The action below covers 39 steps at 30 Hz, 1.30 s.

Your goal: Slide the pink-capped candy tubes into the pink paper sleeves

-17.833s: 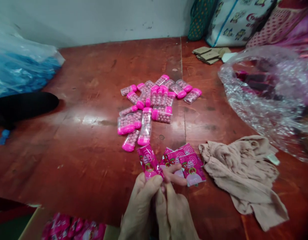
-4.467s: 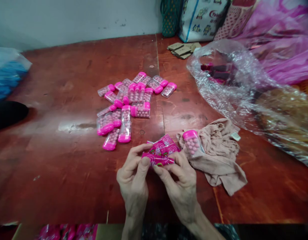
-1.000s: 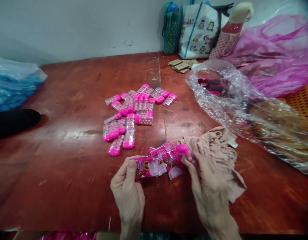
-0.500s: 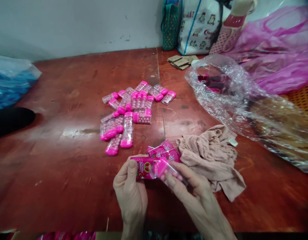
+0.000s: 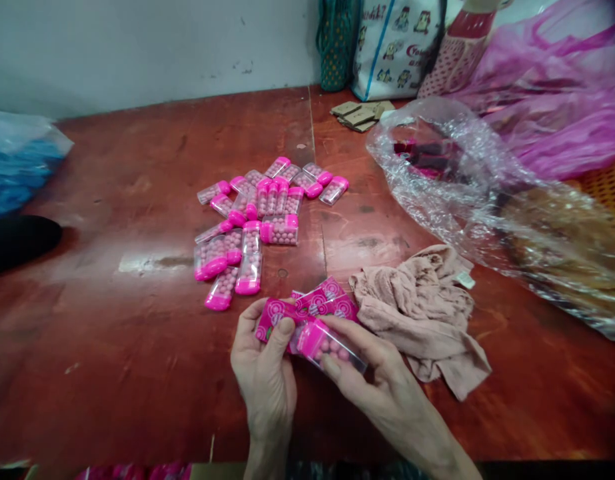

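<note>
- Head view: the left hand (image 5: 267, 377) pinches a glossy, flat, magenta printed sleeve (image 5: 274, 313) between thumb and fingers; the right hand (image 5: 387, 377) grips a clear plastic box of pink beads with a hot-pink cap (image 5: 332, 348), thumb on its face.
- The box is held tilted above the red-brown wooden table (image 5: 137, 373), cap end against the sleeve.
- The box looks light, stiff and rather slick, perhaps liable to crack; its long edges seem the best hold.
- The sleeve appears thin, soft and easily creased; pinching near an end should suit it.
- Thumb and box cover part of the sleeve; whether the cap has entered it, I cannot tell.
- Shiny pink packets (image 5: 170, 473) are cut off at the bottom edge.
</note>
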Available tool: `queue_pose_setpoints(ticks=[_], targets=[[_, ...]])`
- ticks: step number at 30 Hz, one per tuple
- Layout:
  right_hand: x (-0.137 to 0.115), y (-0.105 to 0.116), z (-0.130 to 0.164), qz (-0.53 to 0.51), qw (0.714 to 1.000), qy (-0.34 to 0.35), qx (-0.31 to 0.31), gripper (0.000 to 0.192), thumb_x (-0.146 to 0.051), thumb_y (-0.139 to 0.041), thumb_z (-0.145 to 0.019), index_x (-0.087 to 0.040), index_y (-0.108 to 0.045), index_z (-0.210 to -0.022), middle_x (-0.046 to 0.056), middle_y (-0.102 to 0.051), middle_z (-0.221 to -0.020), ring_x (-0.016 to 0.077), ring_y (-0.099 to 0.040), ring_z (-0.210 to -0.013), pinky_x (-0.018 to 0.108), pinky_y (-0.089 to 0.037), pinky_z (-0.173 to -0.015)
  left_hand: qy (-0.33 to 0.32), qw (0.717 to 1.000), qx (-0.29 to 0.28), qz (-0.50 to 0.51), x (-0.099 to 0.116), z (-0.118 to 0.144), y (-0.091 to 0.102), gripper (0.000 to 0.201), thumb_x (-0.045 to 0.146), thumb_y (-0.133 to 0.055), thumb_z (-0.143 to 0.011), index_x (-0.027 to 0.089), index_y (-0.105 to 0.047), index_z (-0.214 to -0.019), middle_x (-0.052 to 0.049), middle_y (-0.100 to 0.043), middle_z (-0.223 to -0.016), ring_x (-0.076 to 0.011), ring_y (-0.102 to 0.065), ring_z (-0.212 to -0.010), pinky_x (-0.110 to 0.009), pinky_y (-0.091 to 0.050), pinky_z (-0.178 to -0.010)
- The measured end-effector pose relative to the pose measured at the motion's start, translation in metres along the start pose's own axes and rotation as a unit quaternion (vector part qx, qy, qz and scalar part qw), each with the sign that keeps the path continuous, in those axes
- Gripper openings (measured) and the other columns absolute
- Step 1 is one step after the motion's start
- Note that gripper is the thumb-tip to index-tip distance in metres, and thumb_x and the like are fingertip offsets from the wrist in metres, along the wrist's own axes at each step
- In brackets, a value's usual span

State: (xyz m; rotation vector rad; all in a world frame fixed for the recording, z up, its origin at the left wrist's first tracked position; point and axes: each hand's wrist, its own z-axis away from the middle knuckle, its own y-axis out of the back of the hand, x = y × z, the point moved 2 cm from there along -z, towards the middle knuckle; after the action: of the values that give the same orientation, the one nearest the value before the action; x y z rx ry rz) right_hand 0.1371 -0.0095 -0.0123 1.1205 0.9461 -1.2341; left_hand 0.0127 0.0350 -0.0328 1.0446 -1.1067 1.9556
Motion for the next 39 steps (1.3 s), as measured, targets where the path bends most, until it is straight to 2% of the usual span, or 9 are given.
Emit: queue_pose_setpoints(ticks=[3, 12, 16, 19, 23, 28, 31, 35, 39], targets=[[0.0, -0.003, -0.001, 0.0, 1.0, 0.022, 0.02, 0.031, -0.024, -0.057, -0.08, -0.02, -0.058, -0.111, 0.0, -0.066, -0.077, 0.0132, -0.059, -0.064, 0.021, -0.049, -0.056, 0.016, 0.999, -0.007, 0.027, 0.0, 0.002, -0.003, 0.042, 0.013, -0.076, -0.06, 0.019, -0.062, -0.099, -0.003, -0.07, -0.085, -0.0132, -0.064, -0.075, -0.023, -0.052, -0.069], [0.0, -0.004, -0.001, 0.033, 0.997, 0.053, 0.049, 0.016, -0.025, -0.057, -0.082, -0.019, -0.059, -0.097, -0.003, -0.061, -0.07, 0.0092, -0.053, -0.055, 0.017, -0.042, -0.05, 0.192, 0.977, -0.081, 0.054, -0.007, 0.011, -0.012, 0.022, 0.028, -0.074, -0.065, 0.013, -0.069, -0.08, -0.006, -0.07, -0.072, -0.0198, -0.066, -0.073, -0.032, -0.053, -0.073], [0.002, -0.008, 0.003, 0.045, 0.996, 0.075, 0.031, 0.017, -0.025, -0.05, -0.088, -0.022, -0.056, -0.103, -0.003, -0.062, -0.079, 0.0109, -0.056, -0.067, 0.019, -0.044, -0.063, 0.251, 0.961, -0.087, 0.083, -0.007, 0.015, -0.015, 0.027, 0.037, -0.076, -0.061, 0.015, -0.07, -0.074, -0.007, -0.07, -0.073, -0.0227, -0.066, -0.079, -0.034, -0.053, -0.074], [0.002, -0.01, 0.006, 0.042, 0.998, 0.042, 0.018, 0.017, -0.03, -0.047, -0.09, -0.024, -0.056, -0.103, -0.002, -0.063, -0.084, 0.0132, -0.058, -0.075, 0.021, -0.045, -0.07, 0.275, 0.953, -0.085, 0.089, -0.004, 0.016, -0.015, 0.032, 0.041, -0.077, -0.057, 0.014, -0.07, -0.072, -0.007, -0.069, -0.071, -0.0248, -0.065, -0.081, -0.035, -0.054, -0.073], [0.004, -0.013, 0.007, 0.019, 1.0, 0.006, -0.014, 0.017, -0.034, -0.045, -0.09, -0.024, -0.056, -0.099, -0.001, -0.062, -0.085, 0.0145, -0.058, -0.079, 0.022, -0.047, -0.071, 0.24, 0.966, -0.065, 0.075, -0.004, 0.015, -0.01, 0.031, 0.041, -0.078, -0.055, 0.014, -0.069, -0.066, -0.005, -0.067, -0.064, -0.0247, -0.065, -0.076, -0.036, -0.054, -0.072], [0.006, -0.023, 0.003, 0.086, 0.993, 0.084, 0.014, 0.015, -0.026, -0.041, -0.09, -0.019, -0.054, -0.09, 0.001, -0.058, -0.071, 0.0148, -0.056, -0.062, 0.024, -0.045, -0.06, 0.167, 0.978, -0.098, 0.071, -0.006, 0.014, -0.01, 0.025, 0.036, -0.077, -0.059, 0.014, -0.071, -0.069, -0.007, -0.069, -0.067, -0.0234, -0.066, -0.075, -0.035, -0.053, -0.073], [0.005, -0.024, 0.001, 0.12, 0.986, 0.111, 0.037, 0.016, -0.023, -0.04, -0.088, -0.017, -0.055, -0.09, 0.004, -0.059, -0.072, 0.0165, -0.057, -0.062, 0.026, -0.045, -0.061, 0.199, 0.969, -0.125, 0.079, -0.006, 0.014, -0.013, 0.026, 0.039, -0.074, -0.062, 0.015, -0.072, -0.071, -0.008, -0.07, -0.073, -0.0234, -0.065, -0.076, -0.035, -0.052, -0.073], [0.005, -0.022, 0.001, 0.086, 0.992, 0.082, 0.039, 0.014, -0.025, -0.043, -0.089, -0.019, -0.054, -0.092, 0.001, -0.061, -0.071, 0.0146, -0.058, -0.062, 0.023, -0.045, -0.059, 0.245, 0.955, -0.153, 0.069, -0.006, 0.015, -0.014, 0.027, 0.039, -0.075, -0.061, 0.014, -0.071, -0.072, -0.008, -0.07, -0.071, -0.0228, -0.066, -0.07, -0.035, -0.053, -0.069], [0.013, -0.027, 0.004, 0.084, 0.994, 0.052, 0.046, 0.015, -0.028, -0.043, -0.089, -0.018, -0.053, -0.092, 0.0, -0.06, -0.067, 0.0139, -0.058, -0.059, 0.022, -0.043, -0.055, 0.235, 0.964, -0.118, 0.041, -0.007, 0.021, -0.013, 0.018, 0.028, -0.076, -0.06, 0.014, -0.07, -0.068, -0.003, -0.065, -0.056, -0.018, -0.063, -0.057, -0.032, -0.053, -0.064]])
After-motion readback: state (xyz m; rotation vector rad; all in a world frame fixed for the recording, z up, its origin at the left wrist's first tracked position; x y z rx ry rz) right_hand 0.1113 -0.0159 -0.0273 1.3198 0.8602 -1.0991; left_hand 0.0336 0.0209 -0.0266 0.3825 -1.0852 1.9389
